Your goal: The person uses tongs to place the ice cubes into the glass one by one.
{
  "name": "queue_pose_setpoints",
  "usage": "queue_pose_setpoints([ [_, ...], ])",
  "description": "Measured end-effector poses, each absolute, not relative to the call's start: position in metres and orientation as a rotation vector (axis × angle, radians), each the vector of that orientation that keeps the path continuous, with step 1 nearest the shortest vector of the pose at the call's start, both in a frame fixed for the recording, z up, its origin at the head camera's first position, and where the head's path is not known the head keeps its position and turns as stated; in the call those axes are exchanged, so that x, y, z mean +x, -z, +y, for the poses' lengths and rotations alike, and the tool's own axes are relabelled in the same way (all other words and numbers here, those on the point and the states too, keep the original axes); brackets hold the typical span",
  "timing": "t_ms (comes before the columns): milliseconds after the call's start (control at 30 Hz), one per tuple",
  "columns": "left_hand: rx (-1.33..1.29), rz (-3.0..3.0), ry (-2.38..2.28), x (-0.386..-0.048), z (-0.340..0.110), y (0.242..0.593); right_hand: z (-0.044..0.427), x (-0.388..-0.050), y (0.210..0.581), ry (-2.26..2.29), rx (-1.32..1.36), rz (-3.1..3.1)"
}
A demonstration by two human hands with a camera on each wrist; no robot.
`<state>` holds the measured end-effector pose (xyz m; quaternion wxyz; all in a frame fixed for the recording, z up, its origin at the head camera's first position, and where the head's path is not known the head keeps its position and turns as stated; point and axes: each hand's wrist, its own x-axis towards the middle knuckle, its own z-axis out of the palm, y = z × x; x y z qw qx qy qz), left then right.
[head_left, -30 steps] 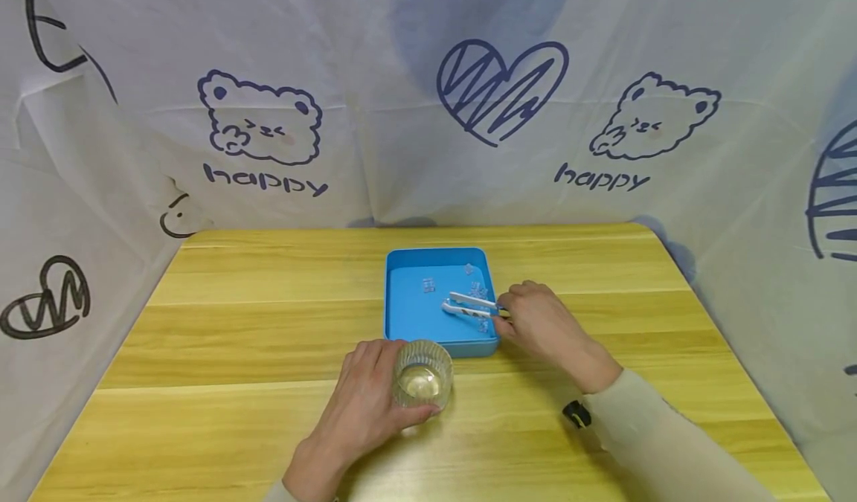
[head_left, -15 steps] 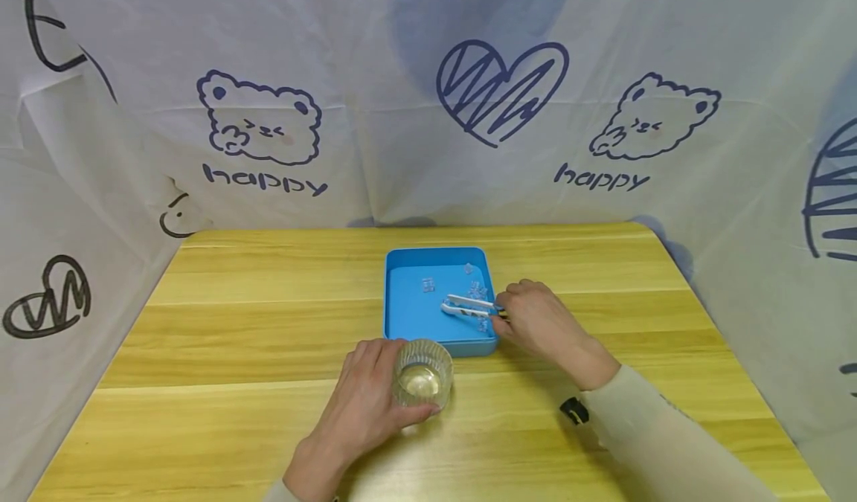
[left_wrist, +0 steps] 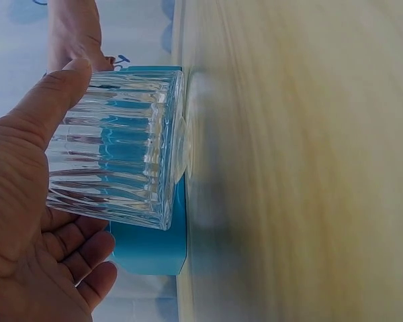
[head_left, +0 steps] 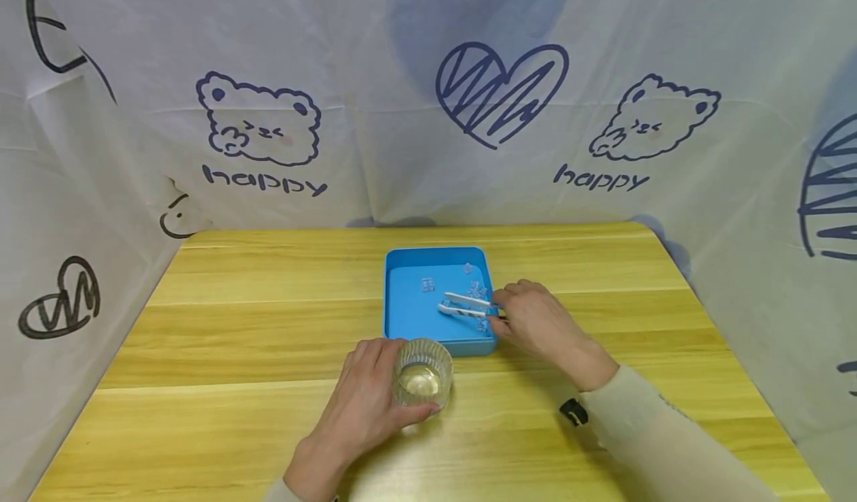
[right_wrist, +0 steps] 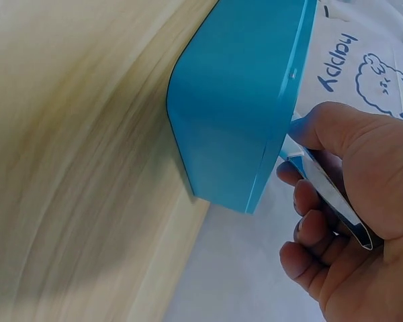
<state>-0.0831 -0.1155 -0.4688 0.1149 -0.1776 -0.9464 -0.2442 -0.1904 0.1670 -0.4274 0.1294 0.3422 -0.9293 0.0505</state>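
Observation:
My left hand (head_left: pixel 364 398) holds a clear ribbed glass (head_left: pixel 428 401) around its side, thumb at the near side. In the left wrist view the glass (left_wrist: pixel 121 147) stands upright on the table in front of the blue box. My right hand (head_left: pixel 545 331) pinches white tweezers (head_left: pixel 469 301) between thumb and fingers, over the right rim of the shallow blue box (head_left: pixel 408 323). The two tips lie apart inside the box, pointing left. Whether a clear piece sits between them is too small to tell. Several small clear pieces (head_left: pixel 477 289) lie nearby, and another clear cluster (head_left: pixel 428 285) farther left.
The wooden table (head_left: pixel 254 353) extends on both sides of the box. A patterned white cloth (head_left: pixel 375 100) hangs behind the table and along its sides. A small black object (head_left: pixel 573 412) shows by the right sleeve.
The tweezer tips have shifted slightly left inside the box, with the right hand moving a little the same way. The left hand and the glass stay in place.

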Motion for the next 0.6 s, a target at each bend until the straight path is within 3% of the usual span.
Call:
queue_pose_setpoints([
  [600,-0.515,-2.764,0.721,-0.083,-0.1162,0.4699,0.1633,-0.19,0.4312,-0.138,1.011,-2.698],
])
